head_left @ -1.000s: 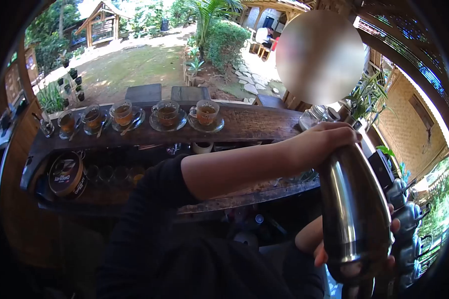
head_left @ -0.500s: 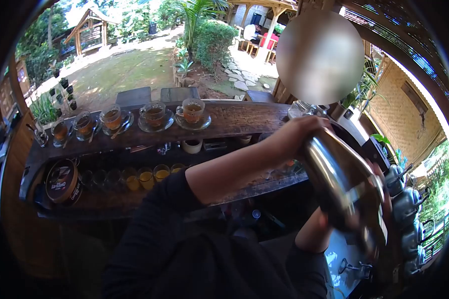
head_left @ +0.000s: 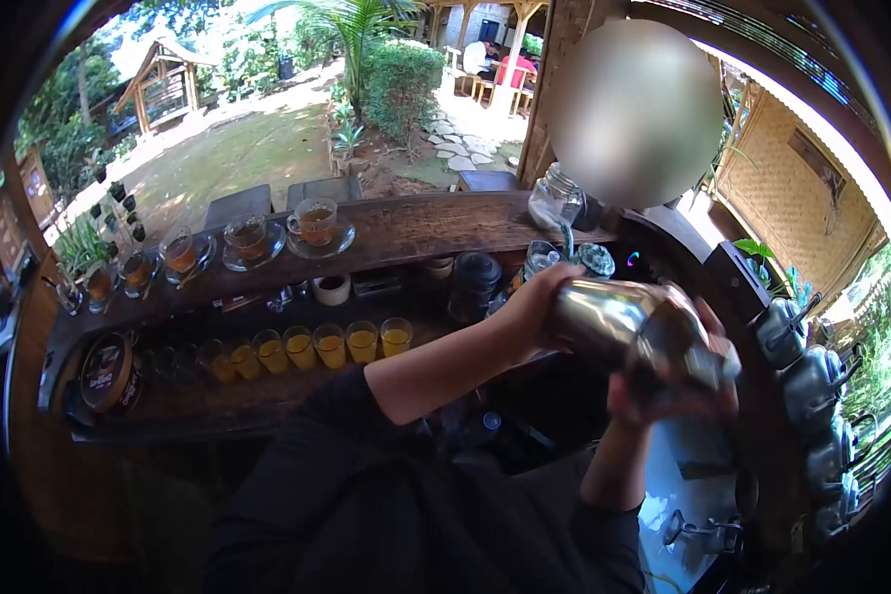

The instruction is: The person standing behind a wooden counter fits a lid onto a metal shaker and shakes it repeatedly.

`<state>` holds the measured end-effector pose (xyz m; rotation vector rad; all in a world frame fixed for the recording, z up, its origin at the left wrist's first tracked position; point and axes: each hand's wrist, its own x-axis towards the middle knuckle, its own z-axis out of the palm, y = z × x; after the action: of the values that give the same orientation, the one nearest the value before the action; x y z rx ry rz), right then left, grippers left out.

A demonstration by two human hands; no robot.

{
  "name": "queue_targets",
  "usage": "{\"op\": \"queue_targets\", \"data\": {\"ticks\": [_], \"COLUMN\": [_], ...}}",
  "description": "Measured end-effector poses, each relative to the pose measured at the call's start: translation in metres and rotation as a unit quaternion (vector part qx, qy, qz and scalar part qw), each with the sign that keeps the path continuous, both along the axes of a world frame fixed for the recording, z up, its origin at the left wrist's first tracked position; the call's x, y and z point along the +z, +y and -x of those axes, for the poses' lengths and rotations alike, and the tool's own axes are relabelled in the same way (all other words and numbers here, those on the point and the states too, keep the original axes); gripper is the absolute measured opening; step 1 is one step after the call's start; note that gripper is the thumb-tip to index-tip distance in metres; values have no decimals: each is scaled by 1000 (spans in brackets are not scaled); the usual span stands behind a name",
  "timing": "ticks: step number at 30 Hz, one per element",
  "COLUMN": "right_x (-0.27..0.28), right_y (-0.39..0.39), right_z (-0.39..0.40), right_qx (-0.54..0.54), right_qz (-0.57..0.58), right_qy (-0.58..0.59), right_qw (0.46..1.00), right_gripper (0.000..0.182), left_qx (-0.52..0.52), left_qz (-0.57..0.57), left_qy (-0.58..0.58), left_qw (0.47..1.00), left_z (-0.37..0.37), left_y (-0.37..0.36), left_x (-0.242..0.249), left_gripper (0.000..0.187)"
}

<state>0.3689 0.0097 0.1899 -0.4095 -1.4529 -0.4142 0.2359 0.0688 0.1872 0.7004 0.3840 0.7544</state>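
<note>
A shiny metal cocktail shaker (head_left: 604, 313) is held out in front of me to the right, lying nearly level and tilting slightly down at its right end. My left hand (head_left: 531, 315) wraps around its left end. Around the blurred right end, my right hand (head_left: 715, 358) is closed, its fingers smeared by motion. Behind the shaker, a glass jar with white contents (head_left: 554, 201) stands on the bar counter, and below it are a smaller glass jar (head_left: 542, 257) and a patterned round-topped item (head_left: 594, 259).
Tea-filled glass cups on saucers (head_left: 315, 224) line the wooden counter (head_left: 426, 220). Several glasses of orange drink (head_left: 331, 346) stand on the shelf below, beside a round tub (head_left: 107, 371). Dark kettles (head_left: 812, 381) line the right side. A stove (head_left: 693, 515) sits low right.
The shaker has swung from a steep diagonal to nearly level, its left end dropping leftward. Both hands stay on it. The view has shifted a little, showing more orange glasses.
</note>
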Motion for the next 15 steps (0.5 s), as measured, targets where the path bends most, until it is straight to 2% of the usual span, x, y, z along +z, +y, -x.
{"op": "queue_targets", "data": {"ticks": [2, 4, 6, 8, 9, 10, 12, 13, 14, 15], "right_x": [-18, -1, 10, 0, -4, -7, -12, -24, -29, -24], "right_y": [24, 10, -40, -38, -37, -37, -34, 15, 45, 43], "right_z": [-28, -35, -40, -48, -53, -57, -61, -72, -67, -67], "right_qx": [6, 56, -128, -118, -115, -111, -101, -23, 33, 42], "right_qz": [84, -25, 60, 88, 112, 137, 182, 98, -31, -12], "right_qy": [74, 26, -61, -61, -64, -69, -78, -88, -13, 12], "right_qw": [994, 998, 988, 987, 985, 982, 975, 991, 999, 999], "right_gripper": [98, 92, 88, 88, 89, 89, 91, 92, 94, 95], "left_qx": [4, 12, 12, 10, -3, 4, 38, 31, 45, 44], "left_qz": [22, 50, -197, -435, -452, -448, -310, -54, 28, 17], "left_qy": [30, 54, -15, -8, -24, -21, -40, -74, -76, -70], "left_qw": [999, 997, 980, 900, 892, 894, 949, 995, 996, 996], "left_z": [-14, -27, -38, -40, -43, -47, -53, -56, -54, -56], "left_y": [5, 7, -8, -8, -11, -4, 24, 31, 25, 26], "left_x": [-18, -14, 16, 34, 34, 22, -20, -31, -34, -41], "left_gripper": [39, 39, 39, 39, 39, 39, 39, 40, 41, 41]}}
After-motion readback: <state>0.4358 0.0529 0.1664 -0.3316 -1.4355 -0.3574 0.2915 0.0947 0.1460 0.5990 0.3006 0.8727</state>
